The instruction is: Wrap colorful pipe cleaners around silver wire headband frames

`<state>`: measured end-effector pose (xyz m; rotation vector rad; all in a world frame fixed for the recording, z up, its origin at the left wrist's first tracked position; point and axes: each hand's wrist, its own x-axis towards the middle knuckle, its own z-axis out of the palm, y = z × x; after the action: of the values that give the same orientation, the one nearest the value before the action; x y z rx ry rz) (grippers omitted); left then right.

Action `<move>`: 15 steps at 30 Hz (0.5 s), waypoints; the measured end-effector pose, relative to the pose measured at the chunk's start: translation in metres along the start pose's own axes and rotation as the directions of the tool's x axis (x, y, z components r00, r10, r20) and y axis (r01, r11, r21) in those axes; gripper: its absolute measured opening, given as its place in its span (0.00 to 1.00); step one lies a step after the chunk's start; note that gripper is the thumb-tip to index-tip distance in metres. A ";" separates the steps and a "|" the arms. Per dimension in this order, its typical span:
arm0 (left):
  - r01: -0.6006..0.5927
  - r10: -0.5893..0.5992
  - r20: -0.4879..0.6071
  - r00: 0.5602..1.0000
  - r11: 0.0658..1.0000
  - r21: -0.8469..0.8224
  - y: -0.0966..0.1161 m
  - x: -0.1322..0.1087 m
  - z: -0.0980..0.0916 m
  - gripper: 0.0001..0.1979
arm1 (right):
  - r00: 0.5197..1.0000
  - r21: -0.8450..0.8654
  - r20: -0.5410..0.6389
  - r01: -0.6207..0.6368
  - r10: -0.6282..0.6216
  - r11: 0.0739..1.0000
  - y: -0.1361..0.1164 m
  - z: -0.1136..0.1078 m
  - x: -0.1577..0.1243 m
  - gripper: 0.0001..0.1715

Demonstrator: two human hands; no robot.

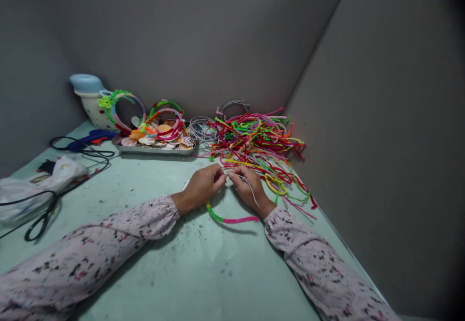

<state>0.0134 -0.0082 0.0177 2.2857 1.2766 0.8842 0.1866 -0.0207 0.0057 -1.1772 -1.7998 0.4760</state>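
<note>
My left hand (203, 185) is closed, with thumb and fingers pinched together. Below it curves a fuzzy pipe-cleaner-wrapped band (236, 221), yellow, green and pink; its upper part is hidden behind the hand. Close on the right, my right hand (250, 189) pinches with thumb and forefinger near the left fingertips. A thin pale grey wire (251, 189) runs from that pinch back across the right hand towards the wrist. Whether wire and band are one piece, I cannot tell. What lies right between the fingertips is too small to make out.
Beyond the hands lies a tangled heap of coloured pipe cleaners (254, 139). A metal tray (156, 150) holds shells and wrapped headbands (125, 97), beside coiled grey wires (203, 129). Leftward are a blue-lidded container (94, 103), a blue-handled tool (89, 139), black cable (54, 197) and plastic bag (39, 190).
</note>
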 end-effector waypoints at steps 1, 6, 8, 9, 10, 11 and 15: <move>-0.014 0.014 -0.002 1.000 1.000 -0.003 0.000 0.000 0.000 0.08 | 1.000 -0.002 -0.001 -0.005 0.005 1.000 0.000 0.000 0.000 0.08; -0.043 0.043 -0.018 0.999 0.999 0.001 0.000 -0.001 0.000 0.06 | 1.000 -0.001 -0.003 -0.020 0.020 1.000 -0.001 -0.001 0.001 0.09; -0.039 0.039 -0.025 0.999 0.999 -0.003 0.000 -0.001 0.000 0.05 | 1.000 0.000 0.004 -0.010 0.010 1.000 0.000 -0.001 0.000 0.09; -0.035 0.034 -0.027 0.999 0.999 -0.006 0.000 -0.001 0.000 0.05 | 1.000 -0.001 0.006 -0.006 0.006 1.000 0.000 0.000 0.000 0.08; -0.032 0.031 -0.027 0.999 0.999 -0.006 0.000 -0.001 0.000 0.05 | 1.000 -0.001 0.008 -0.003 0.003 1.000 0.000 0.000 0.000 0.08; -0.031 0.030 -0.028 0.999 1.000 -0.005 0.000 -0.001 0.000 0.05 | 1.000 -0.001 0.010 0.000 0.000 1.000 0.000 0.000 0.000 0.08; -0.034 0.035 -0.031 0.999 0.999 0.018 0.000 -0.001 0.000 0.05 | 1.000 -0.006 0.014 0.015 -0.015 1.000 0.000 0.000 0.000 0.08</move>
<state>0.0125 -0.0092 0.0174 2.3224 1.2664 0.9270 0.1870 -0.0205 0.0057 -1.1665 -1.8215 0.4715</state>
